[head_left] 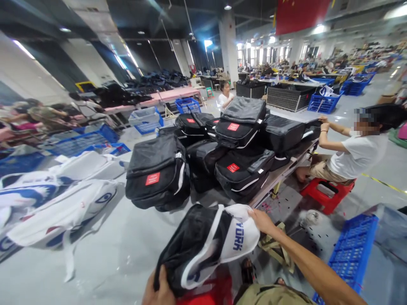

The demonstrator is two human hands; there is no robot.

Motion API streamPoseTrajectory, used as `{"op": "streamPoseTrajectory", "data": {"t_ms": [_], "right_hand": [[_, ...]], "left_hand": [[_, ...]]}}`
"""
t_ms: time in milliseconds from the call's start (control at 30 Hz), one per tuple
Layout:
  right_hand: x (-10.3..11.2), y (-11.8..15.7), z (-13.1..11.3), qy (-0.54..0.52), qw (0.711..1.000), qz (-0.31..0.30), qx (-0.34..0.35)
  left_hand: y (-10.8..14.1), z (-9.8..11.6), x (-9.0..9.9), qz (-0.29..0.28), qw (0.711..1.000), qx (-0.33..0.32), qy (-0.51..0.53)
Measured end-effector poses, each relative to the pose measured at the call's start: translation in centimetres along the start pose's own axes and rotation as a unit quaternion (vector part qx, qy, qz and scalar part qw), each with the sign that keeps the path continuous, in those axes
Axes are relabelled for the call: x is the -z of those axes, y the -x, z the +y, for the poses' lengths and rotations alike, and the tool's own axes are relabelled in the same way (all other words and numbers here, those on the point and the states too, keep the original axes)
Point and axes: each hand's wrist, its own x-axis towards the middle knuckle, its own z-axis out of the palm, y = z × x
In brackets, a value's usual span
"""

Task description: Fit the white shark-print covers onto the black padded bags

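Observation:
A black and white bag (203, 237) with blue "YORK" lettering on its white end hangs between my two hands, over the near edge of the table. My left hand (160, 288) grips its black edge at the lower left, thumb on top. At the upper right my right hand (262, 222) pinches the white end panel; the fingers behind it are hidden. Just beyond the bag stand black backpacks with red labels, the closest being one backpack (155, 169) on the left and another (243, 173) on the right.
White and blue bags (66, 212) lie on the left of the table (104, 254). A person in a white shirt (359, 156) sits on a red stool (327, 195) at right, hands at the pile. A blue crate (352, 250) stands on the floor at lower right.

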Motion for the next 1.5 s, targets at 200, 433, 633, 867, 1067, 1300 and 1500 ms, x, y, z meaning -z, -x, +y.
{"op": "streamPoseTrajectory", "data": {"t_ms": [200,433,633,867,1067,1300,1500], "right_hand": [[-0.1,-0.4,3.0,-0.164,0.984,0.072,-0.006],[1.2,1.8,-7.6,-0.171,0.974,0.051,0.138],[-3.7,3.1,4.9,-0.14,0.986,0.037,-0.077],[-3.5,2.6,5.1,-0.297,0.954,0.011,-0.032],[-1.0,2.2,-3.2,-0.324,0.945,0.046,-0.018],[-3.6,2.6,1.7,-0.15,0.986,0.035,-0.07],[-7.3,4.5,10.2,-0.199,0.967,0.014,-0.157]], "left_hand": [[0.3,1.4,-0.6,-0.008,0.998,-0.037,0.046],[1.7,3.3,-1.4,-0.026,0.99,-0.113,0.084],[-3.0,0.8,-0.9,0.075,0.991,-0.074,0.085],[-3.1,1.8,-1.2,0.088,0.985,-0.098,0.114],[-2.2,3.6,-1.8,0.09,0.982,-0.116,0.115],[-3.5,2.5,-2.8,0.084,0.981,-0.13,0.118],[-5.6,1.5,-2.9,0.106,0.982,-0.108,0.109]]}}
